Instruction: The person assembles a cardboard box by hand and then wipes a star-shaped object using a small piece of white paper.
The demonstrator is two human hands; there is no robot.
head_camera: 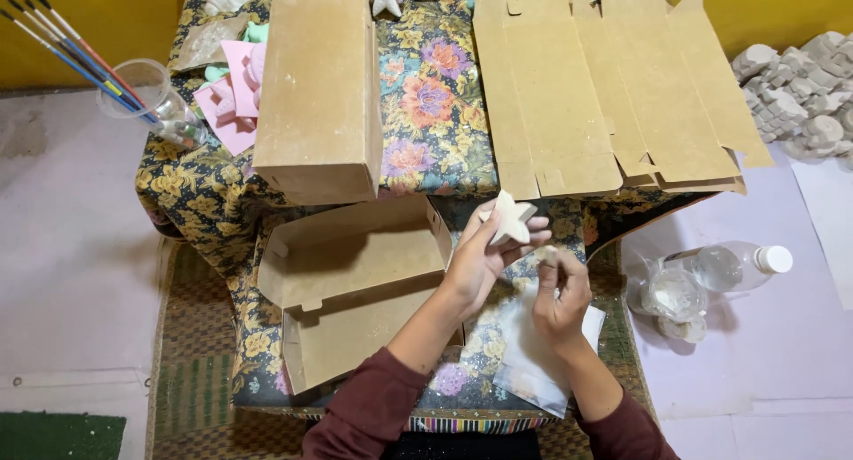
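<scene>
Home craft workspace, floor-level. Low surface (426,113) under floral cloth; paintbrushes in cup (133,87) upper left; flat cardboard box blanks (604,96) upper right; pile of white plaster casts (800,87) at right edge; woven mat (191,362) lower left.

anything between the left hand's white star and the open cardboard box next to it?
Nothing visible. The left hand holds the white star just right of the open cardboard box, whose raised side flap is the only edge between them. The box's inside looks bare. The right hand sits over a clear plastic bag, off that path.
</scene>
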